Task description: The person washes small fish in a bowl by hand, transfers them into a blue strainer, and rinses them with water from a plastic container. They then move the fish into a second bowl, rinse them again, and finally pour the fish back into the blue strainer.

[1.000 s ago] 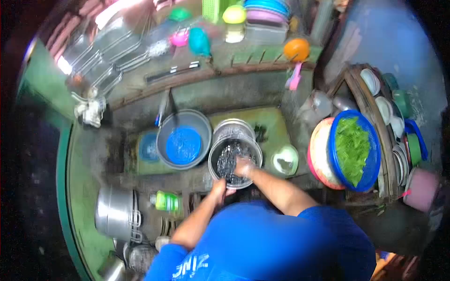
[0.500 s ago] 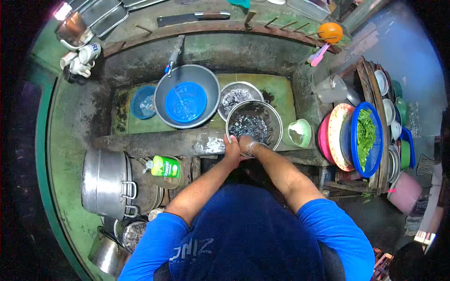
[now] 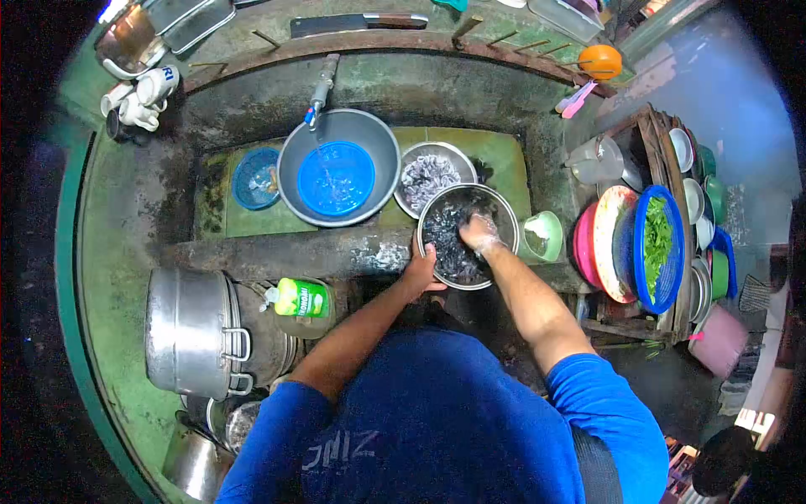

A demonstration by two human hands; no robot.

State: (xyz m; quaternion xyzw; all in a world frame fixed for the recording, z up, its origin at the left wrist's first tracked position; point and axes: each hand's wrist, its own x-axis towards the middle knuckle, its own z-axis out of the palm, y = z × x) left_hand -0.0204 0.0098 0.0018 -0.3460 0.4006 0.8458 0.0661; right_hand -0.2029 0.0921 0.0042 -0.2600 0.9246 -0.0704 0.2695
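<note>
A metal bowl of dark liquid with glossy dark pieces rests at the front ledge of the sink. Its left front rim is gripped by my left hand. My right hand is down inside the bowl at its right part, wet, with its fingers partly sunk in the dark contents; what they hold, if anything, is hidden. Behind it sits another metal bowl with pale and purplish pieces. To the left, a large grey basin holds a blue container under a running tap.
A blue strainer is at the sink's left. Right of my hands stand a light green container and a blue basket of green leaves. A soap pouch and a big metal pot are at the left front.
My right hand has moved from the bowl's front edge further into it, toward the right. The view has shifted slightly, and the bowl sits a little further right.
</note>
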